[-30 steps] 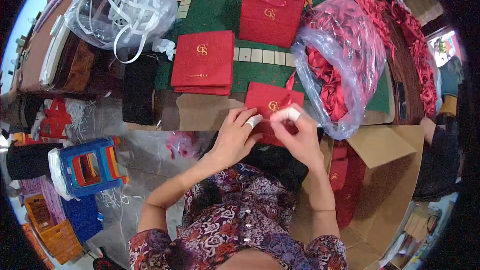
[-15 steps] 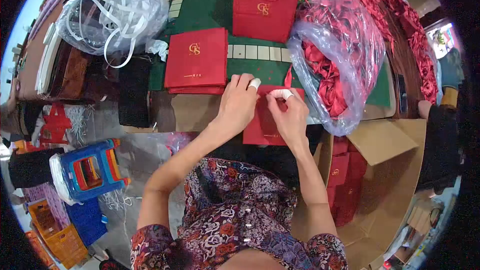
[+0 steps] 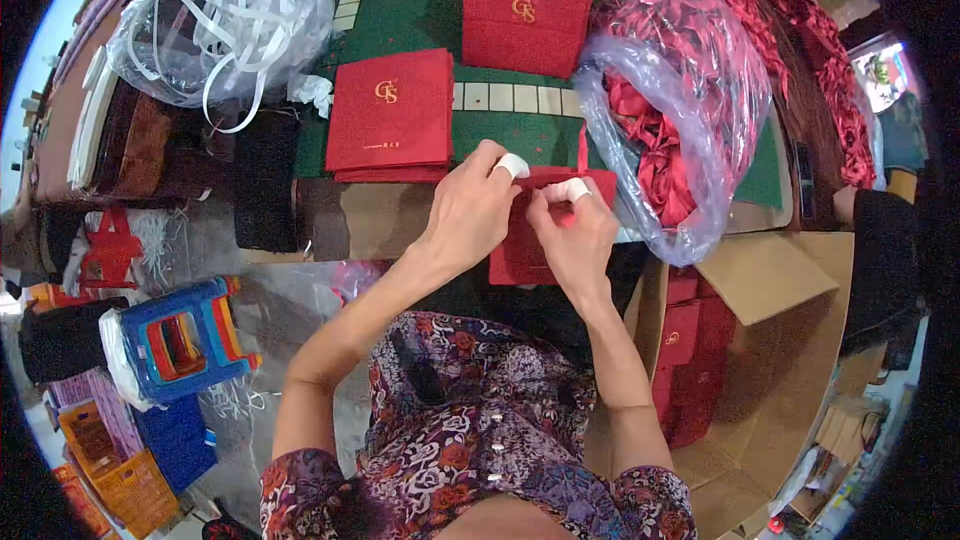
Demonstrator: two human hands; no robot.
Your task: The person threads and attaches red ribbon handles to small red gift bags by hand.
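A red paper bag point(image 3: 520, 255) lies flat at the near table edge, between my hands. My left hand point(image 3: 472, 202) is closed at its upper left part, with a white wrap on one finger. At the upper right, my right hand point(image 3: 577, 232) pinches at the bag, also with a white-wrapped finger. The fingertips nearly meet; whether a ribbon is between them is too small to tell. A short red ribbon point(image 3: 583, 147) sticks up behind the bag. To the left lies a stack of flat red bags point(image 3: 390, 112) with gold lettering.
A plastic bag of red ribbons point(image 3: 690, 90) sits right of my hands. Farther back stands a red bag with ribbon handles point(image 3: 525, 20). A clear bag of white straps point(image 3: 225, 30) is at the left. Below right, an open cardboard box point(image 3: 770, 370) contains red bags. A blue stool point(image 3: 180, 345) is lower left.
The view has shifted slightly. Both hands stay at the upper part of the red paper bag, with only small finger movement.
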